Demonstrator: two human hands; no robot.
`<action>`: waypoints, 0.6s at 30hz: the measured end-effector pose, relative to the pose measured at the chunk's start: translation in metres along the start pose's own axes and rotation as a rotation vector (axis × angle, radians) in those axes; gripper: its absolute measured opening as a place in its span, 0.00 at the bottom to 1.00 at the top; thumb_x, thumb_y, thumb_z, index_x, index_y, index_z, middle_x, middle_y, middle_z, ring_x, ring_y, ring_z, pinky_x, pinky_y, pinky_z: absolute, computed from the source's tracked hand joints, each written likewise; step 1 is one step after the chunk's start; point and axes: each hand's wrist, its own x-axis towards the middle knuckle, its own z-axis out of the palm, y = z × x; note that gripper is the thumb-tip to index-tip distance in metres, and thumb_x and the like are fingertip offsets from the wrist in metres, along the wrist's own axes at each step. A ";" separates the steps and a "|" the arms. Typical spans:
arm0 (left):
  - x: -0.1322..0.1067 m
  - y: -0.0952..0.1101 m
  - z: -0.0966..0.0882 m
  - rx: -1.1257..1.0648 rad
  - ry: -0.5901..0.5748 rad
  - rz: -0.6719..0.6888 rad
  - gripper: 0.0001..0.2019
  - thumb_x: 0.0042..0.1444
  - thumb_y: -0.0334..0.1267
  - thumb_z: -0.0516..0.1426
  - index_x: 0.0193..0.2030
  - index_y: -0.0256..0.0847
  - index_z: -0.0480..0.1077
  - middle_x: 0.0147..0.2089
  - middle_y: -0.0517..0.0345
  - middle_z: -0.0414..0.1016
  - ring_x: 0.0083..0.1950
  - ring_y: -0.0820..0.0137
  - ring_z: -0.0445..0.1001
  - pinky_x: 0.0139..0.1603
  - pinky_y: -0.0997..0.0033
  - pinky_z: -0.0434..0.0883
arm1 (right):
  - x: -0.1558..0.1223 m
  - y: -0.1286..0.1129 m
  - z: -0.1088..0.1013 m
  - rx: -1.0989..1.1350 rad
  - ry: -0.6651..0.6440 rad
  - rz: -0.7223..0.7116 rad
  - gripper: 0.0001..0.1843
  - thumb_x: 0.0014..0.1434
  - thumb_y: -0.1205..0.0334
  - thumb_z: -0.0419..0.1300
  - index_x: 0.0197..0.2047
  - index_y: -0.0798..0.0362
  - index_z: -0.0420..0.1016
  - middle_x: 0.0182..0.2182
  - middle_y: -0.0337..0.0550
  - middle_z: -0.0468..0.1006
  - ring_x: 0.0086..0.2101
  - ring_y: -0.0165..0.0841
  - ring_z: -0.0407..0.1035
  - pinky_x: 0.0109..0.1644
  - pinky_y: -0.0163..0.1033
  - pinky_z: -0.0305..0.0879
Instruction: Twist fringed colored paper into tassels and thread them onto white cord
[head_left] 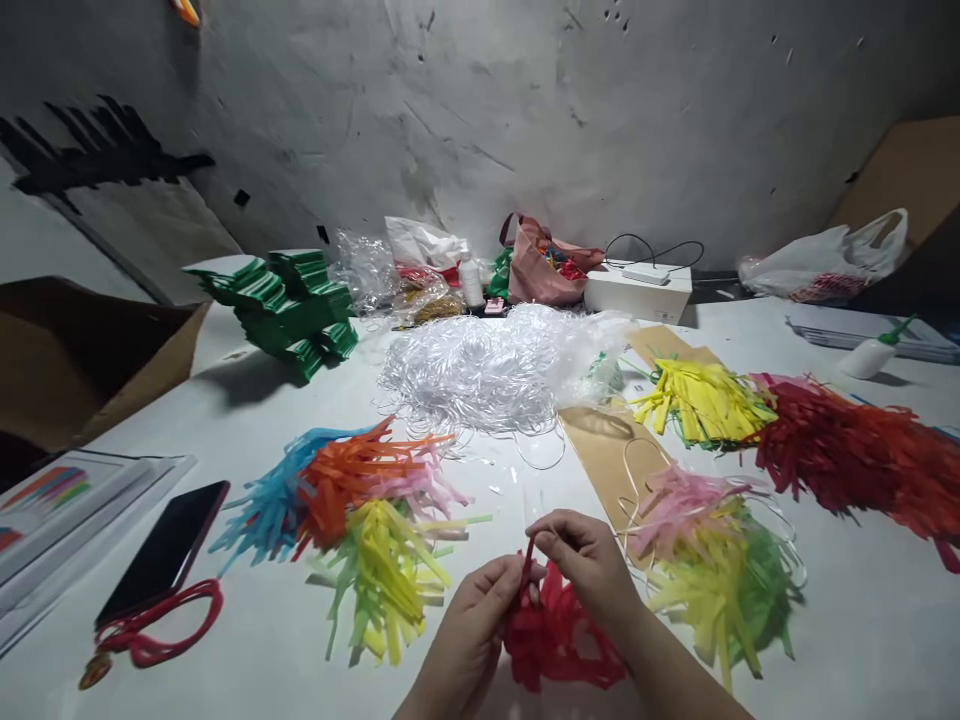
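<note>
A red paper tassel (570,640) hangs between my hands near the front of the table. My left hand (487,610) is closed round its gathered upper part. With thumb and index finger, my right hand (589,560) pinches the narrow twisted top of the same tassel. The tassel's loose strips spread below, partly covered by my right wrist. To the left lie blue, orange, pink and yellow-green tassels (386,570). On the right, pink, yellow and green tassels (712,570) lie with white cord around them.
A heap of white cord (480,365) fills the table's middle. Behind it stand a white bottle (471,280), a pink bag (544,265) and a white box (637,293). A phone (165,550) lies left; green cutouts (289,310) stand back left; red tassels (855,445) lie right.
</note>
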 end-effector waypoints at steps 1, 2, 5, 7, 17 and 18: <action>-0.001 -0.001 -0.001 -0.003 0.021 0.014 0.20 0.50 0.54 0.67 0.33 0.35 0.78 0.27 0.58 0.72 0.29 0.75 0.65 0.30 0.79 0.62 | 0.000 0.001 -0.001 -0.001 0.006 0.021 0.15 0.57 0.49 0.66 0.37 0.53 0.83 0.25 0.39 0.76 0.27 0.30 0.66 0.32 0.35 0.62; -0.001 -0.002 -0.001 0.008 0.036 0.043 0.19 0.51 0.54 0.67 0.33 0.35 0.78 0.28 0.58 0.72 0.30 0.75 0.65 0.31 0.79 0.62 | -0.001 0.001 -0.001 0.001 -0.008 0.045 0.15 0.57 0.49 0.66 0.39 0.53 0.83 0.24 0.38 0.75 0.26 0.30 0.65 0.31 0.34 0.61; -0.002 -0.005 -0.002 0.124 0.047 0.157 0.16 0.57 0.50 0.64 0.33 0.37 0.78 0.31 0.58 0.73 0.33 0.73 0.66 0.35 0.77 0.65 | -0.002 0.002 0.000 -0.025 -0.091 0.056 0.14 0.56 0.51 0.67 0.38 0.53 0.83 0.24 0.38 0.75 0.24 0.29 0.63 0.29 0.34 0.60; -0.003 -0.005 -0.002 0.223 0.057 0.216 0.14 0.59 0.48 0.62 0.36 0.38 0.79 0.33 0.57 0.74 0.36 0.71 0.68 0.37 0.76 0.66 | -0.002 0.002 0.001 -0.045 -0.121 0.031 0.12 0.56 0.53 0.67 0.36 0.54 0.83 0.28 0.41 0.78 0.27 0.31 0.67 0.32 0.35 0.62; -0.002 -0.013 -0.007 0.278 0.074 0.235 0.14 0.61 0.49 0.60 0.39 0.40 0.78 0.33 0.59 0.71 0.36 0.71 0.65 0.37 0.76 0.66 | -0.001 0.006 -0.001 0.073 -0.208 0.055 0.09 0.59 0.58 0.63 0.37 0.53 0.83 0.32 0.43 0.81 0.34 0.35 0.73 0.42 0.38 0.68; -0.002 -0.014 -0.008 0.273 0.072 0.233 0.14 0.62 0.49 0.60 0.39 0.40 0.78 0.33 0.59 0.70 0.36 0.71 0.65 0.37 0.76 0.66 | -0.001 0.006 0.000 0.086 -0.214 0.055 0.09 0.59 0.59 0.62 0.37 0.53 0.83 0.32 0.43 0.81 0.34 0.35 0.73 0.42 0.38 0.68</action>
